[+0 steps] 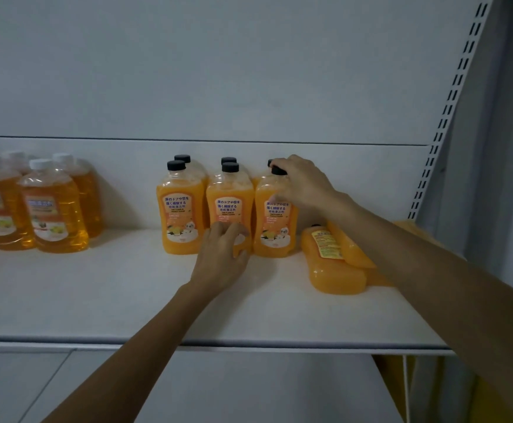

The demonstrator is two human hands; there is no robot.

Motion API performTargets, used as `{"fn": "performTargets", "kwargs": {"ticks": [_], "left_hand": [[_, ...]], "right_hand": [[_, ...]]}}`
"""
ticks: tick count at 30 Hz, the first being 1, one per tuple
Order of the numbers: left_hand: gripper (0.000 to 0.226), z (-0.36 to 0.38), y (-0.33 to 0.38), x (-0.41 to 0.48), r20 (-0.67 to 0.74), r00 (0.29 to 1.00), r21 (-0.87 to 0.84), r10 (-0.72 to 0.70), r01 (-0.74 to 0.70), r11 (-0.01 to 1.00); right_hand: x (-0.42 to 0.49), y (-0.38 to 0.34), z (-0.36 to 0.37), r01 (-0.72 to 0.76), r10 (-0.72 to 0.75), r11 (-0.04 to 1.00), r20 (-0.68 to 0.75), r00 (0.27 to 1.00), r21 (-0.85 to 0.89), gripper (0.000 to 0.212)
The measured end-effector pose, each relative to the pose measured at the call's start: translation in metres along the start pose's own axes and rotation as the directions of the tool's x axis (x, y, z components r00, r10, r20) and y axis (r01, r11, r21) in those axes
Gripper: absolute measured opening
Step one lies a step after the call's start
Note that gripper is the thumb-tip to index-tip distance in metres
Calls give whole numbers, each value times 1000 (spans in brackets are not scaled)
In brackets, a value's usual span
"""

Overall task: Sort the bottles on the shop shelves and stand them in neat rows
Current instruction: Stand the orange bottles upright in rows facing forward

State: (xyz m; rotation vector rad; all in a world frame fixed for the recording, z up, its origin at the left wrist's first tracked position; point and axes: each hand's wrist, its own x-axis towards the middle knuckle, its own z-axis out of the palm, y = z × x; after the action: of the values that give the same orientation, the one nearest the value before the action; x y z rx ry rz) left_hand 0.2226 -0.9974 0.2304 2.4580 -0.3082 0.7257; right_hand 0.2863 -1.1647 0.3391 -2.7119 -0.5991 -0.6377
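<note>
Step in hand looks like squaring up the black-capped block: the right front bottle (275,227) is gripped by the right hand (302,181), fingers curled over cap and shoulder, and the middle front bottle (229,206) is held low by the left hand (221,257), fingers curled round its base. Both are upright on the shelf (127,285), in a two-deep block. Next, the lying bottles (334,261) just right of it would need to be stood up as another column, labels forward.

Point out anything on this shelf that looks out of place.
At least two orange bottles lie flat on their sides at the right end of the shelf, while the black-capped bottles beside them stand upright in rows.
</note>
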Motion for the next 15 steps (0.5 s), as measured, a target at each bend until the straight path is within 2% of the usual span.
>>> {"fn": "performTargets", "kwargs": {"ticks": [4,7,10,12,15], "left_hand": [[31,6,20,-2,33,999,-73,43,-41,996],[32,13,40,-3,71,996,-149,51,-40,988],[29,23,60,-2,96,994,-234,55,-31,972],[30,30,73,0,149,988,-300,31,16,954],[36,42,91,3,216,976,-362,14,67,930]], "right_hand": [[-3,9,-9,-10,5,998,72,997,70,76],[-16,29,-24,-58,49,987,59,997,148,71],[-35,70,-50,-196,198,978,-12,980,76,59],[-53,103,-65,-367,367,930,-12,930,14,52],[-85,139,-71,-582,591,806,155,791,-105,56]]}}
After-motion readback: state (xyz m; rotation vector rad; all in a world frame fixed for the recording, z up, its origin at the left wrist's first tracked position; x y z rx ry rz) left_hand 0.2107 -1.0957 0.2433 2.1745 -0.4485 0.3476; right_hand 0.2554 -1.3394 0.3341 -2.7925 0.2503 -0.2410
